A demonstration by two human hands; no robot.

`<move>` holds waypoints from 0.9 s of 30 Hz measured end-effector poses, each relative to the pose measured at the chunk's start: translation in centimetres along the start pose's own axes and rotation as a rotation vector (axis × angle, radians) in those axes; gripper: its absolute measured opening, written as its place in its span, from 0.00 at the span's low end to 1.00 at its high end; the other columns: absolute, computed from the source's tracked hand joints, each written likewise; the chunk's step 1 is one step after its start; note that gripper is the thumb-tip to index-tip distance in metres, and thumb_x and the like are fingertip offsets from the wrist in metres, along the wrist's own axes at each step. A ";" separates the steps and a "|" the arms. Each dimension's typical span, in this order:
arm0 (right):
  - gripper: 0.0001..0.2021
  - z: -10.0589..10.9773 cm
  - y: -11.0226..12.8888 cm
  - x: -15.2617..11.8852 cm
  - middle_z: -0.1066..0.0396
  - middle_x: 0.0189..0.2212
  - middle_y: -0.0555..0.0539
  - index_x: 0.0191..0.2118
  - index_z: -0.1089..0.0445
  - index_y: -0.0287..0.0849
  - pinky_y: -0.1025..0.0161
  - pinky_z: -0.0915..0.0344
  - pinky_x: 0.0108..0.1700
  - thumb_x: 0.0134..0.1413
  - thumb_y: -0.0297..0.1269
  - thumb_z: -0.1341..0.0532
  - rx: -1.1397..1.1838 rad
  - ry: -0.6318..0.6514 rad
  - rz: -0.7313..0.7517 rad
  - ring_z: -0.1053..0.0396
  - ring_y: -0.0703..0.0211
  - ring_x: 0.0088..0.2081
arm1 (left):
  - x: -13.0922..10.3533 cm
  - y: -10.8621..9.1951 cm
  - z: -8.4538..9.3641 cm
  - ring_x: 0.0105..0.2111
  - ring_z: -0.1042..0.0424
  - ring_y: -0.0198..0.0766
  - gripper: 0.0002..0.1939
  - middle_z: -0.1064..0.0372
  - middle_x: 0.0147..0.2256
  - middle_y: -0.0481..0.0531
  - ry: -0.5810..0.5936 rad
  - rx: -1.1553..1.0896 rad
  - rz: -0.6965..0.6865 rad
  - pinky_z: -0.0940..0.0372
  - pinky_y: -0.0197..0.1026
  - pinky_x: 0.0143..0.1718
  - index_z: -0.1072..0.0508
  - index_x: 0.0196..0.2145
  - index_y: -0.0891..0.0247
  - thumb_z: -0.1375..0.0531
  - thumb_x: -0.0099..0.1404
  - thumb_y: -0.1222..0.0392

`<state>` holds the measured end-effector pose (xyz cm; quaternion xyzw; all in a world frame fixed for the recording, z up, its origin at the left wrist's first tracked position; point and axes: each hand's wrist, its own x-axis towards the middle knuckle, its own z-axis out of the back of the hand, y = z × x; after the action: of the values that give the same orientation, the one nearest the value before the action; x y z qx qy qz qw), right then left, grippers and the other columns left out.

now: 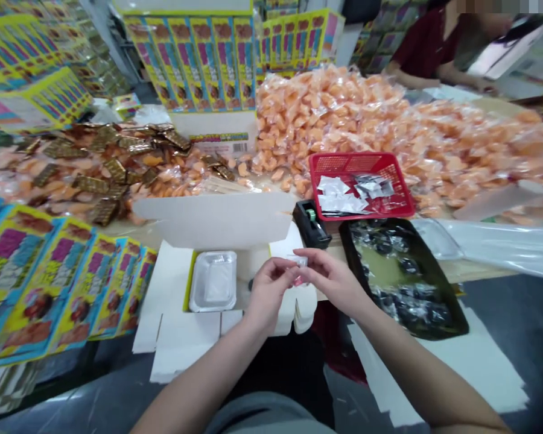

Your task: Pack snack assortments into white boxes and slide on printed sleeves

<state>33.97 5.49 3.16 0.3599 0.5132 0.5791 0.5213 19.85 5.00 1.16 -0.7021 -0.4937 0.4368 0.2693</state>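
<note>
My left hand (pixel 271 289) and my right hand (pixel 332 278) meet at the table's front edge, fingers pinched together. Between their fingertips is a small clear packet (pixel 300 261) with something pinkish-red in it; the fingers cover much of it. Just left of my hands lies an open cardboard box (pixel 217 218), its white lid flap raised. A clear plastic tray (pixel 213 280) sits in the box's left part. Beneath my hands are stacked white card pieces (pixel 304 310) with rounded ends. A dark round thing inside the box is partly hidden by my left hand.
A black tape dispenser (pixel 311 224) stands beside a red basket (pixel 362 214) of silver-white sachets. Nearer on the right is a black tray (pixel 457 322) of wrapped black pieces. Orange wrapped pieces (pixel 326 114) heap behind. Printed boxes (pixel 49 283) stand left. Another person (pixel 420 48) sits at back right.
</note>
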 end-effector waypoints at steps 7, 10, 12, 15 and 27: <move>0.17 -3.7 -1.5 4.0 0.27 0.30 0.51 0.48 0.32 0.43 0.62 0.33 0.35 0.53 0.40 0.38 -0.015 0.133 -0.011 0.29 0.60 0.30 | -2.9 -1.2 7.0 0.36 0.29 0.37 0.12 0.30 0.37 0.51 -0.226 0.380 -0.373 0.33 0.41 0.39 0.34 0.45 0.60 0.44 0.68 0.53; 0.15 -5.9 -1.9 5.7 0.26 0.30 0.49 0.49 0.31 0.43 0.62 0.34 0.37 0.55 0.33 0.42 -0.416 0.114 0.027 0.29 0.58 0.34 | -3.6 -3.0 11.0 0.40 0.30 0.39 0.06 0.30 0.38 0.52 -0.384 0.763 -0.593 0.35 0.43 0.44 0.31 0.41 0.60 0.44 0.68 0.57; 0.15 -7.3 -2.0 6.4 0.26 0.29 0.47 0.49 0.29 0.42 0.59 0.35 0.42 0.55 0.28 0.42 -0.738 0.099 0.099 0.30 0.53 0.40 | -3.8 -3.8 13.5 0.42 0.31 0.41 0.06 0.30 0.39 0.53 -0.389 1.019 -0.673 0.36 0.46 0.47 0.30 0.40 0.60 0.45 0.68 0.60; 0.16 -8.7 -2.0 6.2 0.25 0.38 0.39 0.49 0.29 0.39 0.52 0.39 0.49 0.56 0.26 0.43 -0.987 0.066 0.229 0.36 0.44 0.50 | -3.6 -3.7 16.8 0.53 0.36 0.48 0.11 0.34 0.49 0.59 -0.388 1.275 -0.687 0.41 0.54 0.56 0.29 0.46 0.61 0.44 0.67 0.60; 0.11 -1.0 -1.1 4.9 0.25 0.38 0.44 0.45 0.28 0.48 0.54 0.32 0.44 0.63 0.39 0.46 -0.636 -0.322 0.472 0.28 0.51 0.41 | -1.3 -4.8 22.0 0.53 0.32 0.49 0.29 0.31 0.52 0.59 -0.431 0.540 -0.212 0.36 0.49 0.53 0.32 0.52 0.60 0.43 0.61 0.37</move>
<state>32.28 9.95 1.26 0.3745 0.1246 0.7485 0.5329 -1.86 4.43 -4.91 -0.4422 -0.4760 0.6593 0.3785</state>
